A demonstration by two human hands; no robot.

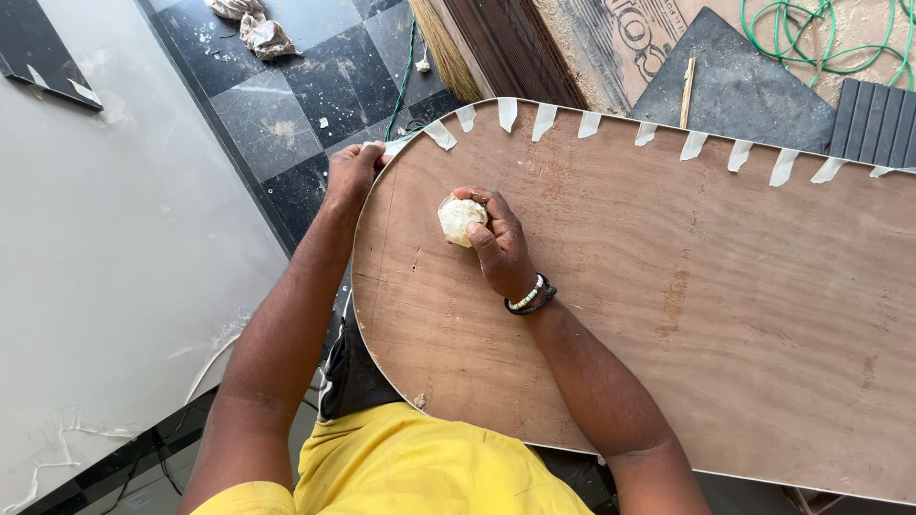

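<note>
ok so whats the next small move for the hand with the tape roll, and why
Probably carry the tape roll in the right hand to the left hand on the plywood panel edge: tape strips line the top edge, but the curve below the left hand looks bare.

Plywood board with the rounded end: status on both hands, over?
Left hand pressing the taped edge of the plywood board. Right hand gripping a whitish wad on the board face. Tape strips line the far edge; nothing in the way.

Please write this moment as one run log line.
left hand: on plywood board edge | right hand: holds whitish wad on board
</note>
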